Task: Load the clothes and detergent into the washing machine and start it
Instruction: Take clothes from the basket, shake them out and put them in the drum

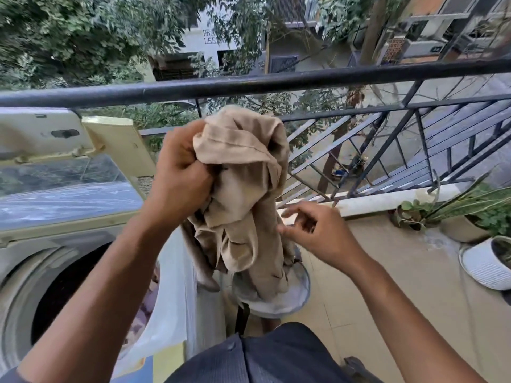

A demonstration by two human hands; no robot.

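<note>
my left hand (179,172) bunches the crumpled beige cloth garment (243,189) mid-frame, clear of the bucket, for loading; right hand (312,233) hovers loosely spread.

Your left hand (179,167) is raised in front of you, forearm reaching up from the lower left, fingers and thumb curled tight into a fist round the bunched top of the beige garment (243,189); the cloth hangs down below that grip. Your right hand (315,233) sits lower and to the right of the grip, forearm coming in from the lower right, fingers loosely spread and relaxed, fingertips just beside the hanging cloth, clasping nothing.
</note>
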